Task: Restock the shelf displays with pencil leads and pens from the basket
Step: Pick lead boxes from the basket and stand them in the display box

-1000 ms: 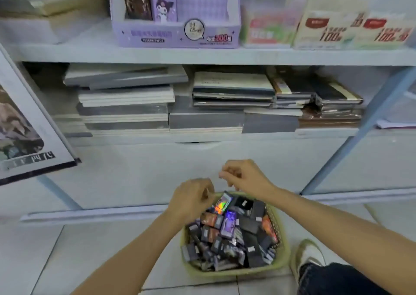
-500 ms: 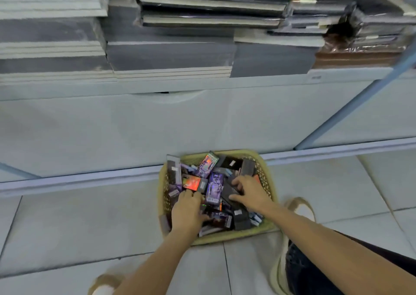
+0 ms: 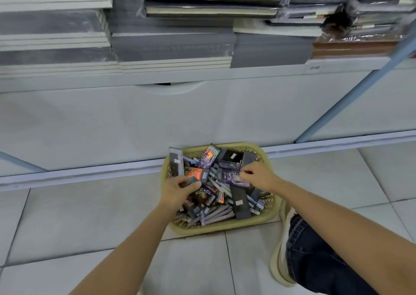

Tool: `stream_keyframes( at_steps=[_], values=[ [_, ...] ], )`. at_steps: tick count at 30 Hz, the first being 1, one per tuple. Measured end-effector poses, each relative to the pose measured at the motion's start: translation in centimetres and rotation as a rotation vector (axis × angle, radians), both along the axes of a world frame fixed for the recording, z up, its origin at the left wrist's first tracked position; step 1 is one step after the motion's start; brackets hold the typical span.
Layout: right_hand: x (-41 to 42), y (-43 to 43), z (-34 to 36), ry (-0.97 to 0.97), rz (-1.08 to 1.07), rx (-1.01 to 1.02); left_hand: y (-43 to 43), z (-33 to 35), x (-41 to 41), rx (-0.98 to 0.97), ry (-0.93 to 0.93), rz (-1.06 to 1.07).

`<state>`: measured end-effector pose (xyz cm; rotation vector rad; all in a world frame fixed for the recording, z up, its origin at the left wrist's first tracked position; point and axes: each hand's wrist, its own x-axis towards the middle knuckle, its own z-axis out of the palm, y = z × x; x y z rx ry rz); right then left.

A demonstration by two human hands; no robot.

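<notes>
A yellow woven basket (image 3: 225,228) stands on the tiled floor against the shelf base. It is heaped with small dark, purple and orange packs and with loose lilac pens (image 3: 217,216). My left hand (image 3: 176,190) is over the basket's left side and pinches a small dark grey pack (image 3: 191,180) between thumb and fingers. My right hand (image 3: 258,177) is over the right side, its curled fingers on the edge of a purple pack (image 3: 229,175). A long clear case (image 3: 175,163) leans on the far left rim.
Above the basket is a white drawer front (image 3: 180,119) and a shelf stacked with wrapped notebooks (image 3: 175,45). A blue slanted post (image 3: 351,92) runs down on the right. My jeans knee (image 3: 319,256) and shoe (image 3: 279,261) are right of the basket.
Both hands came down from above the basket into its contents. The left hand has taken hold of a dark pack, and the right has shifted to the purple pack.
</notes>
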<state>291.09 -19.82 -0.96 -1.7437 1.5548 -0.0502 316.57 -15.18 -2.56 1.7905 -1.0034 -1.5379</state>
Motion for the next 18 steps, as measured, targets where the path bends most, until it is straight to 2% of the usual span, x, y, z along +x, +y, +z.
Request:
stream_keyframes(
  at_steps=[3, 6, 8, 11, 13, 15, 18],
  values=[
    [-1.1, 0.1, 1.7, -0.169, -0.07, 0.116, 0.3, 0.7, -0.4, 0.093, 0.169, 0.138],
    [-0.4, 0.8, 2.2, -0.442, -0.232, 0.284, 0.4, 1.8, -1.2, 0.176, 0.362, 0.337],
    [0.9, 1.3, 2.1, -0.572, -0.297, 0.371, 0.4, 2.0, -1.6, 0.186, 0.379, 0.383],
    [3.6, 2.1, 1.6, -0.626, -0.25, 0.414, 0.4, 2.5, -2.2, 0.169, 0.4, 0.423],
    [5.3, 3.0, 0.8, -0.661, -0.274, 0.422, 0.3, 3.0, -2.3, 0.179, 0.532, 0.488],
    [6.1, 3.6, 0.0, -0.663, -0.296, 0.407, 0.4, 3.0, -2.2, 0.141, 0.611, 0.457],
    [5.9, 4.0, -0.5, -0.647, -0.244, 0.425, 1.1, 2.0, -1.7, 0.111, 0.424, 0.322]
  ],
)
